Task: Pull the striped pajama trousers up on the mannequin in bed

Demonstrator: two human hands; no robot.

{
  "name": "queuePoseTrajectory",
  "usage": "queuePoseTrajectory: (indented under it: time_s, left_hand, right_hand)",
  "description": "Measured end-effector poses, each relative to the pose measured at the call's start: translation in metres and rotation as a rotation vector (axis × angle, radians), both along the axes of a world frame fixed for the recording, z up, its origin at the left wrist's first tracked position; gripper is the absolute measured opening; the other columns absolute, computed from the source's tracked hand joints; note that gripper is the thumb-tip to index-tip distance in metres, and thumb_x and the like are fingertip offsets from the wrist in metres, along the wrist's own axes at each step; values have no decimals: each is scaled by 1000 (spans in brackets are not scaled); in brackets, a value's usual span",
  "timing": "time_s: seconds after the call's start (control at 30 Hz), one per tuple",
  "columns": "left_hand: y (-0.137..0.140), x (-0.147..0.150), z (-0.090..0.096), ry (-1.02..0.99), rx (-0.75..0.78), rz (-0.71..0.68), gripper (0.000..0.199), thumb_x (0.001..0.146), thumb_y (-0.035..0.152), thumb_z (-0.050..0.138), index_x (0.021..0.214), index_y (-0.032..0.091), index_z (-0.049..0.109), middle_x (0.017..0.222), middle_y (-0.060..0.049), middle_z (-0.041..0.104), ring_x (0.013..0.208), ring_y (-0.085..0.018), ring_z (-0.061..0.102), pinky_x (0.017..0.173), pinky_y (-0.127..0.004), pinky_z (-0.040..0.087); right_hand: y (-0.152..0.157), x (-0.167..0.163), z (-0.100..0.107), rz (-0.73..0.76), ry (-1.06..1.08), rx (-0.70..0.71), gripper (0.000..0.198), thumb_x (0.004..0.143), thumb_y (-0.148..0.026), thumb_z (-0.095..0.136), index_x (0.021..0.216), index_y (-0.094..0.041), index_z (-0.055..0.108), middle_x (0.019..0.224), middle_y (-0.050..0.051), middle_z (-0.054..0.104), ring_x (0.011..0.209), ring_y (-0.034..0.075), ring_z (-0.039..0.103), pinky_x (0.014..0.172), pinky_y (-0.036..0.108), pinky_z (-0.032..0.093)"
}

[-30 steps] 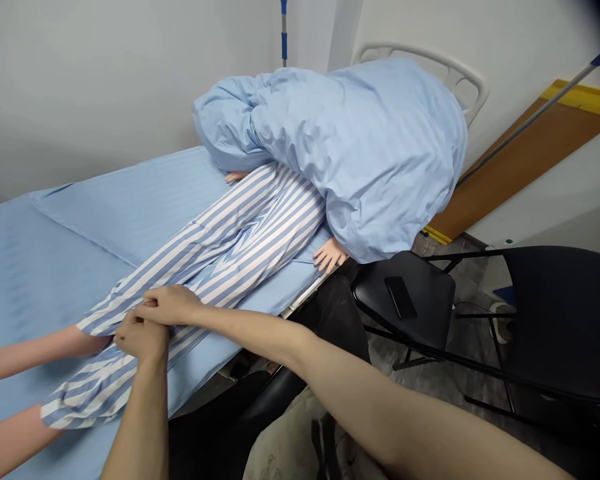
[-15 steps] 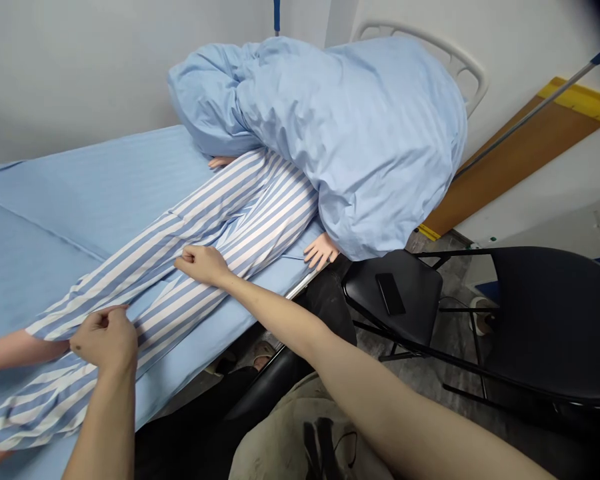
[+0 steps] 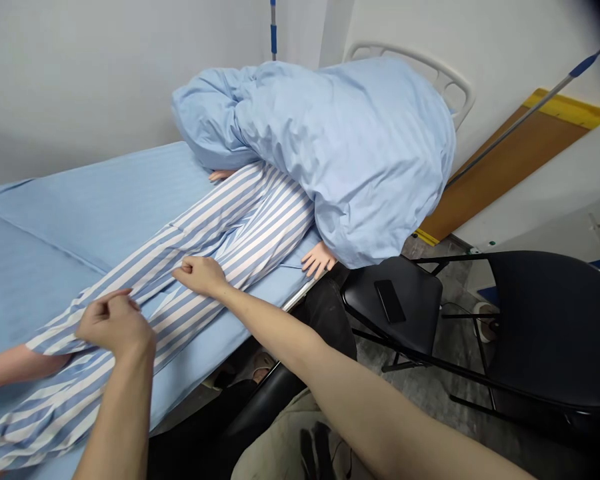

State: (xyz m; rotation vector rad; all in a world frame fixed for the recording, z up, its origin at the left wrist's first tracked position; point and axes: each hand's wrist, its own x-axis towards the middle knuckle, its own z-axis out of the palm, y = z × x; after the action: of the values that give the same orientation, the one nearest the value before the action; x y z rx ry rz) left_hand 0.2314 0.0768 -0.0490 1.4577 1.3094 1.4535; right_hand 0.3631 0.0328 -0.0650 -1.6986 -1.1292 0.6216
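Blue-and-white striped trousers (image 3: 275,223) cover the legs of a figure lying on the bed. My left hand (image 3: 114,321) is a loose fist over the lower leg, its thumb resting on the curled fingers. Higher up, around the knees, my right hand (image 3: 200,275) is also closed in a fist, against or just above the striped cloth; I cannot tell whether it touches. Nothing shows in either fist. A light blue quilt (image 3: 340,153) hides the figure's upper body. One of the figure's hands (image 3: 319,259) pokes out below the quilt, fingers spread.
The bed (image 3: 105,187) has a light blue sheet and a pale headboard (image 3: 445,73). Right of it stands a black folding chair (image 3: 417,293) with a phone (image 3: 389,301) on the seat. Another black chair (image 3: 555,327) is nearer. A brown board (image 3: 495,167) leans by the wall.
My left hand has shifted up and right along the leg, staying closed. My right hand keeps nearly the same place. The view has tilted slightly, so the bed and quilt sit lower.
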Motion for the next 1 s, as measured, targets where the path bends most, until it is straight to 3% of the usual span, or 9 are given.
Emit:
queuePoseTrajectory:
  time_s: [0.1,0.2,0.37,0.57,0.7,0.77,0.9,1.0]
  left_hand:
    - [-8,39,-2,-136,14,-70,18,62,18,49,69,13,64,47,4,45,48,-12,44,50,-26,33]
    - [-16,58,-17,21,-50,-47,19,66,19,51,72,12,67,54,2,52,53,-11,45,56,-27,36]
    - [-16,54,-37,224,-72,-48,21,72,25,52,78,14,69,62,1,57,60,-13,50,63,-28,41]
    - [-14,54,-35,329,-73,-55,18,72,27,51,76,17,66,66,0,58,64,-16,52,68,-30,42]
    - [-17,56,-32,379,-63,-66,21,72,25,49,77,18,67,63,1,55,64,-16,50,71,-30,41]
    - [-18,56,-31,370,-69,-77,22,72,25,48,77,18,68,60,1,53,62,-16,49,69,-30,39]
    - [-19,53,-33,361,-89,-91,22,72,24,48,77,18,68,56,2,50,57,-15,46,64,-29,36]
    - [-21,50,-33,342,-91,-125,24,70,25,48,78,18,69,52,4,46,53,-13,42,59,-28,35]
  right_hand:
    - [4,0,-1,-51,-30,-10,34,88,-39,48,61,-20,41,59,-4,41,59,10,41,56,22,26]
    - [6,1,-2,-65,-37,-20,41,97,-44,37,68,-21,54,67,-2,54,68,12,49,60,21,31]
    - [6,1,-6,-56,-75,-32,48,99,-51,31,80,-21,64,77,2,64,76,15,55,67,23,36]
    - [4,6,1,-58,-83,-25,48,100,-49,31,82,-21,66,76,3,65,75,15,57,65,23,35]
    - [-5,37,20,25,-221,85,44,100,-49,35,80,-22,64,71,0,60,70,14,54,64,22,31]
    - [-11,60,25,3,-274,74,47,100,-49,33,78,-21,63,70,0,58,69,13,52,64,22,29]
    - [-22,96,15,-109,-300,-12,49,101,-49,30,78,-20,62,71,1,57,70,13,50,64,22,26]
    - [-23,101,3,-171,-300,-37,51,101,-52,30,75,-21,61,68,1,56,66,13,48,61,23,23]
